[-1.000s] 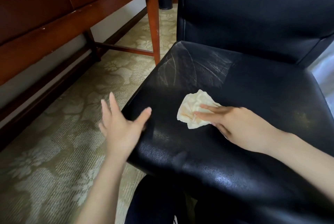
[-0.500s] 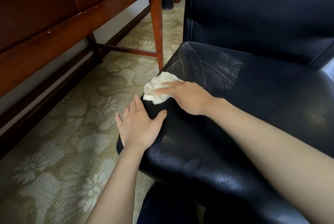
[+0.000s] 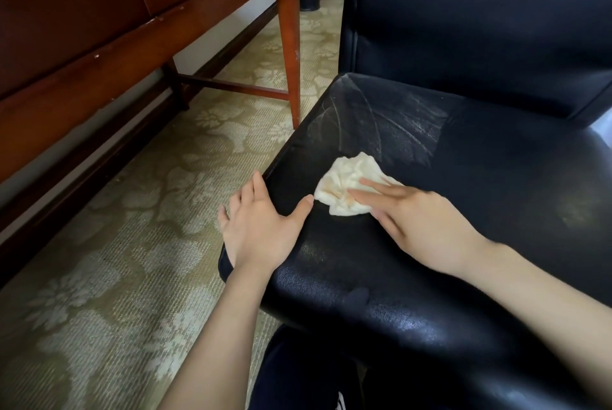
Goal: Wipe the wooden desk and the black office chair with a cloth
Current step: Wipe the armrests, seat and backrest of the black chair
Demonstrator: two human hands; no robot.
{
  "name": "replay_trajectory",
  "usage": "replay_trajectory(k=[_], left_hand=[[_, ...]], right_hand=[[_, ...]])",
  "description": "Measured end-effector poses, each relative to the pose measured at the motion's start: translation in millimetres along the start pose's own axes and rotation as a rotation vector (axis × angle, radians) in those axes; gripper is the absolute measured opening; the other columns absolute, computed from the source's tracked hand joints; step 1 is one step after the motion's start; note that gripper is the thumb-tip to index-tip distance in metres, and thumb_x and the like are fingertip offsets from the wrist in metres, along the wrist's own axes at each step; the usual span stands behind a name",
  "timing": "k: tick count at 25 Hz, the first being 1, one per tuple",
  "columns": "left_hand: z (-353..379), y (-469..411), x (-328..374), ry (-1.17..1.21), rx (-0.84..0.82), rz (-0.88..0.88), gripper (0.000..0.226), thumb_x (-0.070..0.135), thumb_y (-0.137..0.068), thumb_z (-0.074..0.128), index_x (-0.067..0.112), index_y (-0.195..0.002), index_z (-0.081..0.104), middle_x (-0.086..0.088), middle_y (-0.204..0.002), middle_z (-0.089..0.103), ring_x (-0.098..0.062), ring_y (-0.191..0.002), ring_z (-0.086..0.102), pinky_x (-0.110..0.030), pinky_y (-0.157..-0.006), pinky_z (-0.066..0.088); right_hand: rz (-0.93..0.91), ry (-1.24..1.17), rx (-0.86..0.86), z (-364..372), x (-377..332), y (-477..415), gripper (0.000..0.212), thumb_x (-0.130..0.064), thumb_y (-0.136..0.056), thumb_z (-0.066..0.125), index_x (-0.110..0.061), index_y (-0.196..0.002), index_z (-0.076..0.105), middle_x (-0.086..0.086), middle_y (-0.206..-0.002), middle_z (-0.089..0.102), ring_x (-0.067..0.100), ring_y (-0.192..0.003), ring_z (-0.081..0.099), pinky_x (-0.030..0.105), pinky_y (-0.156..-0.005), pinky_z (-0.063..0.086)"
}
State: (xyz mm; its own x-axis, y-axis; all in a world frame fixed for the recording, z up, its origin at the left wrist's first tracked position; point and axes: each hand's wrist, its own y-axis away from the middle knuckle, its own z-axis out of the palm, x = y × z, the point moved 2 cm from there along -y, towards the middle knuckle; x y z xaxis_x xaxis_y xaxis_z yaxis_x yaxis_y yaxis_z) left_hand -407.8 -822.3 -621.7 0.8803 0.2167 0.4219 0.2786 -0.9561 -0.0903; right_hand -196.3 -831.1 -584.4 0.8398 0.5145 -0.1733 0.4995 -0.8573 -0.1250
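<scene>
Pressing cloth (image 3: 344, 181) onto black chair seat (image 3: 503, 177) with right hand (image 3: 427, 224).

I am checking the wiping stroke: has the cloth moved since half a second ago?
Yes. The cloth slid rightward, away from the seat's left edge, under the right hand.

Drawn back with the cloth (image 3: 351, 182) under the right hand (image 3: 427, 224), from just beyond the fingertips of the left hand (image 3: 261, 227) to just right of its thumb. Dropped from midair a second ago onto the chair seat (image 3: 496, 177) edge, thumb on top, fingers over the side.
</scene>
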Motion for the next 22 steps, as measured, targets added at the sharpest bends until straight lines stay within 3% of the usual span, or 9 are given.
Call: replay_trajectory(k=[3, 9, 13, 16, 18, 20, 22], left_hand=[[0, 2, 2, -0.002, 0.006, -0.002, 0.096, 0.075, -0.081, 0.037, 0.016, -0.152, 0.011, 0.0, -0.156, 0.024, -0.023, -0.143, 0.02, -0.044, -0.116, 0.015], [0, 3, 2, 0.003, -0.001, 0.006, 0.095, 0.073, -0.082, 0.037, 0.015, -0.153, 0.009, -0.001, -0.157, 0.022, -0.024, -0.142, 0.022, -0.043, -0.114, 0.017], [0, 4, 2, 0.0, -0.002, 0.011, 0.095, 0.073, -0.083, 0.037, 0.015, -0.153, 0.009, -0.001, -0.157, 0.021, -0.024, -0.142, 0.022, -0.043, -0.114, 0.017], [0, 4, 2, -0.01, -0.024, 0.011, 0.095, 0.073, -0.083, 0.036, 0.015, -0.153, 0.008, -0.001, -0.157, 0.02, -0.024, -0.141, 0.022, -0.043, -0.113, 0.018], [-1, 4, 3, -0.012, -0.027, 0.01, 0.095, 0.073, -0.083, 0.035, 0.015, -0.153, 0.008, -0.001, -0.157, 0.02, -0.024, -0.141, 0.022, -0.044, -0.112, 0.019], [-1, 3, 3, -0.007, -0.032, 0.011, 0.095, 0.073, -0.083, 0.035, 0.014, -0.152, 0.007, -0.001, -0.157, 0.02, -0.024, -0.141, 0.022, -0.044, -0.112, 0.02], [-2, 3, 2, -0.005, -0.035, 0.01, 0.095, 0.073, -0.083, 0.036, 0.015, -0.152, 0.008, -0.001, -0.157, 0.021, -0.023, -0.141, 0.022, -0.043, -0.112, 0.02]], right_hand=[[0.003, 0.002, -0.002, -6, 5, 27, 0.031, -0.029, -0.094, 0.038, -0.034, -0.12, 0.053, -0.009, -0.122, 0.059, 0.026, -0.087, 0.067, 0.042, -0.058, 0.056], [0.07, -0.074, -0.077, -5, 12, -18, 0.04, -0.024, -0.099, 0.041, -0.048, -0.131, 0.046, -0.005, -0.129, 0.058, 0.022, -0.112, 0.059, 0.034, -0.089, 0.048], [0.179, 0.031, -0.155, 1, 10, -75, 0.05, -0.01, -0.099, 0.039, -0.044, -0.136, 0.041, 0.003, -0.108, 0.059, 0.029, -0.1, 0.06, 0.03, -0.078, 0.04], [0.312, 0.031, -0.173, 7, 3, -112, 0.06, -0.006, -0.096, 0.04, -0.047, -0.139, 0.036, 0.008, -0.123, 0.055, 0.032, -0.111, 0.053, 0.033, -0.079, 0.038], [0.377, 0.018, -0.165, 7, -6, -128, 0.059, -0.004, -0.093, 0.046, -0.037, -0.142, 0.038, 0.007, -0.13, 0.051, 0.032, -0.117, 0.05, 0.035, -0.083, 0.041], [0.408, 0.024, -0.118, 8, -13, -135, 0.056, -0.005, -0.092, 0.05, -0.027, -0.142, 0.038, 0.005, -0.132, 0.049, 0.031, -0.118, 0.051, 0.036, -0.084, 0.045], [0.366, 0.059, -0.063, 12, -12, -130, 0.055, -0.005, -0.093, 0.047, -0.03, -0.141, 0.037, 0.005, -0.124, 0.053, 0.031, -0.111, 0.055, 0.033, -0.077, 0.043]])
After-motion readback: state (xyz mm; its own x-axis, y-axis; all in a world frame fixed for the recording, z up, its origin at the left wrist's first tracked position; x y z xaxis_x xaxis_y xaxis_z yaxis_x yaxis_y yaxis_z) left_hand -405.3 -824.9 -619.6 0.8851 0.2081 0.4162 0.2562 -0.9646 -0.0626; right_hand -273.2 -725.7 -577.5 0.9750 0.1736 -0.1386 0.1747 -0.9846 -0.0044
